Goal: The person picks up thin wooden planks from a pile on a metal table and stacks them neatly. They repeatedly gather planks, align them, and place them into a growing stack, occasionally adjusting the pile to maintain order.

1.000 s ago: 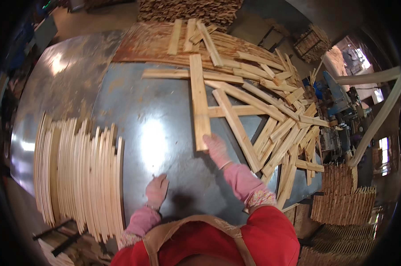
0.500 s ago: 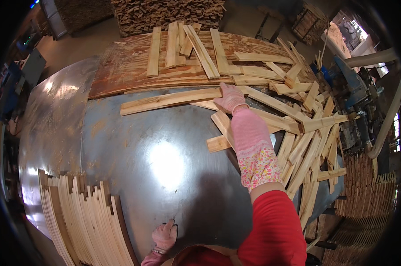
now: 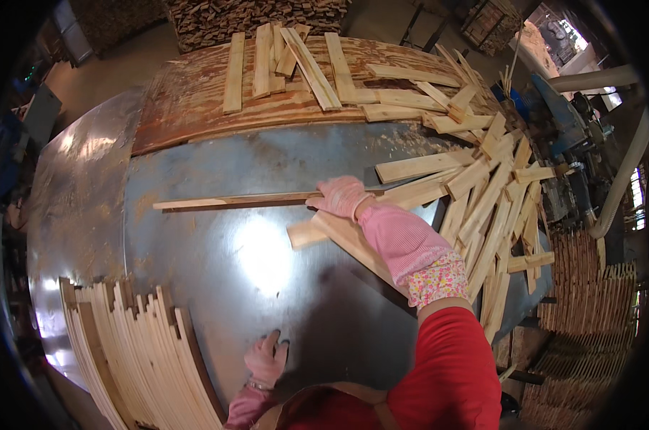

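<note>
My right hand (image 3: 341, 197), in a pink glove, is closed around a long wooden slat (image 3: 238, 201) over the middle of the metal table (image 3: 188, 265). The slat stretches to the left, its narrow edge turned up. Under and beside that wrist lie two loose boards, a short-ended board (image 3: 306, 233) and a slanting board (image 3: 360, 247). My left hand (image 3: 267, 360), also gloved in pink, rests low near the table's front, fingers partly spread and nothing seen in them. Left of it stands a row of slats (image 3: 134, 351) packed side by side on edge.
A jumbled heap of slats (image 3: 493, 208) covers the table's right side. More boards lie on a worn plywood sheet (image 3: 188, 100) at the far side. Machinery with a hose (image 3: 629, 179) stands at right, and stacked wood (image 3: 260, 21) behind.
My right hand has drawn the slat nearer and to the left, away from the heap, and its narrow edge now faces up. My left hand has barely moved.
</note>
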Available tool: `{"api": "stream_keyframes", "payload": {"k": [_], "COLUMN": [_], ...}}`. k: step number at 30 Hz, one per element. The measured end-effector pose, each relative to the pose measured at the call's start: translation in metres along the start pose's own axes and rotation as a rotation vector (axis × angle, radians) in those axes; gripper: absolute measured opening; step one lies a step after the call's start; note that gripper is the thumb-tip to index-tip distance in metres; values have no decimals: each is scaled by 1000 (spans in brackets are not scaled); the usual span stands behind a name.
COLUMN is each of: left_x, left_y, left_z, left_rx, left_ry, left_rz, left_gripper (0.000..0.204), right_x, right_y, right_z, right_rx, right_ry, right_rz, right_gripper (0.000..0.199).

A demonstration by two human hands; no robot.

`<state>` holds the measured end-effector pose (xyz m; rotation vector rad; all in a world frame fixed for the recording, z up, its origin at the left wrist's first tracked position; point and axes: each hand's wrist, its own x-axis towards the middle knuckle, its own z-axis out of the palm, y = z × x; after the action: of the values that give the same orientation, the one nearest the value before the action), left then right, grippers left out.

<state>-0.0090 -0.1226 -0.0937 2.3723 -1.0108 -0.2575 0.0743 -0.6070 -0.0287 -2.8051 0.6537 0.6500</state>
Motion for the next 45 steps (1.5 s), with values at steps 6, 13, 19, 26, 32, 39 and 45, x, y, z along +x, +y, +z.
{"api": "stream_keyframes", "payload": {"k": [6,13,19,26,32,39,45], "left_x": [11,5,-141,-185,-104,-222,-275], "left_y": [22,45,-39,-32,100,36,-39], "left_z": [2,-23,-82,-96,-29,-48,-97], "left_rx": [-1194,-1227,249,328,-789,612,933], "left_ry": [20,333,119,188,-453,359,266], "left_rz": [-428,-687,-610,-485,-685,-285,-651], "left_gripper": [43,35,43,78,71,43,84], "right_x": [-170,-350,-366,-322,-307,-156,-127], "right_y": [-96,-118,18,-24,-120,131,156], "right_z": [25,179,234,249,207,220,188], "right_rx": [168,462,171,1629,1606,2322,1942], "right_ry": [159,555,372,36,-338,826,1033], "right_rz": [-310,-213,298,47,52,470,707], "right_gripper": [52,73,82,47,39,40,57]}}
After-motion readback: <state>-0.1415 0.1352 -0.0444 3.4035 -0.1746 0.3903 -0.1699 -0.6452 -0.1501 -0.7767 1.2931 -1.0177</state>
